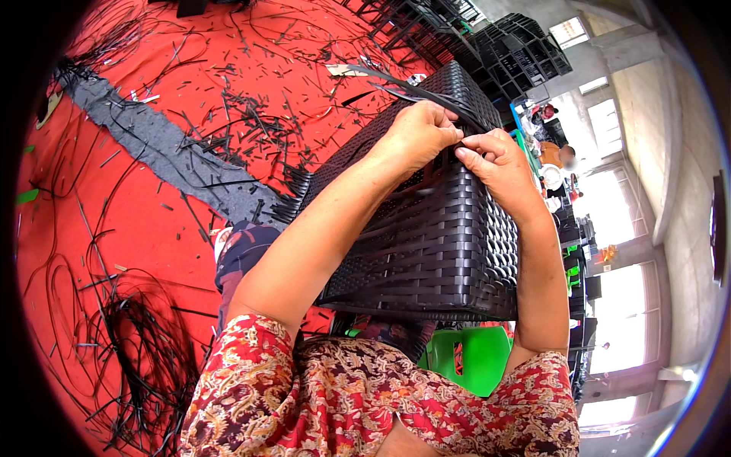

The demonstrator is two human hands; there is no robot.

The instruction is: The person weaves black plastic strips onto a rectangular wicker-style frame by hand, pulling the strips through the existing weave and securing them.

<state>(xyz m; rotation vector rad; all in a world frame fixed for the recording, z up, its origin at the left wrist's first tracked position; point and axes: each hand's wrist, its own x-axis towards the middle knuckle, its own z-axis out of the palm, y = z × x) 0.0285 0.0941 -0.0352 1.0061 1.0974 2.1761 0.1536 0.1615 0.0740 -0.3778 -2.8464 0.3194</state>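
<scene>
A black woven basketwork piece (426, 255), made of flat plastic strips, stands in front of me. My left hand (422, 131) is at its far upper edge, thumb and fingers pinched together. My right hand (502, 166) meets it there, its thumb and forefinger closed in a pinch. The fingertips of both hands nearly touch around a dark strip at the edge, though the fingers hide most of it. Long loose black strips (381, 78) trail from the weave past my left hand. Cut strip ends stick out along the piece's left side.
Red floor covering (152, 236) is littered with black scraps, and a grey cloth strip (164, 126) crosses it. Tangled black strips (148, 358) lie at left. A green plastic chair (483, 358) is below the woven piece. Black frames (521, 57) stand behind; a person (554, 156) is at right.
</scene>
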